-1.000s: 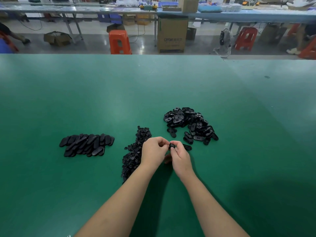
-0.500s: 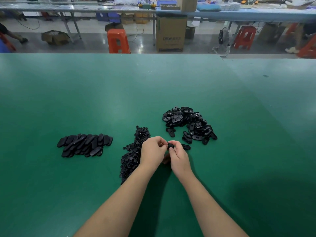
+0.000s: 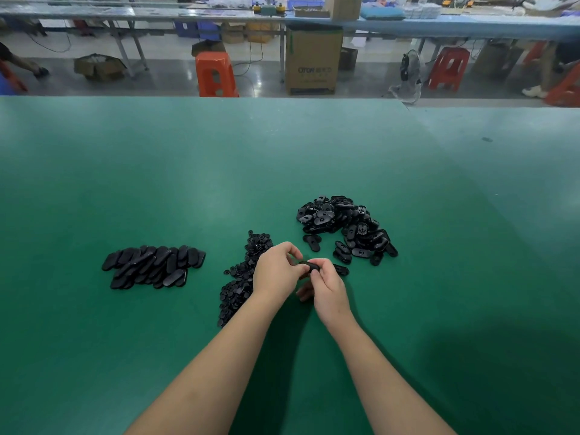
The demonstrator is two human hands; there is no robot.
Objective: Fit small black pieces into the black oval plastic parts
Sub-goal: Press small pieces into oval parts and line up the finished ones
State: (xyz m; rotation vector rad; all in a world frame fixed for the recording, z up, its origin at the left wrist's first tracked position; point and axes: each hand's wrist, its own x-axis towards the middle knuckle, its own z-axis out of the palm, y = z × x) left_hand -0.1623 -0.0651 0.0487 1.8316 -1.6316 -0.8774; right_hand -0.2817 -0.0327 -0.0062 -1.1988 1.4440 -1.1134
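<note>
Both hands meet low over the green table (image 3: 314,158). Between their fingertips is one black oval part (image 3: 309,265), mostly hidden; my left hand (image 3: 277,271) and my right hand (image 3: 329,285) both pinch it. A strip of small black pieces (image 3: 240,277) lies just left of my left hand. Behind and to the right sits a loose heap of black oval parts (image 3: 348,229). A tidy pile of oval parts (image 3: 153,266) lies flat side up at the left.
A few single oval parts (image 3: 340,270) lie loose beside my right hand. Beyond the table's far edge are an orange stool (image 3: 215,73), a cardboard box (image 3: 314,58) and long workbenches.
The hands have stayed together on the same oval part, with only small finger shifts. The view has drifted slightly.
</note>
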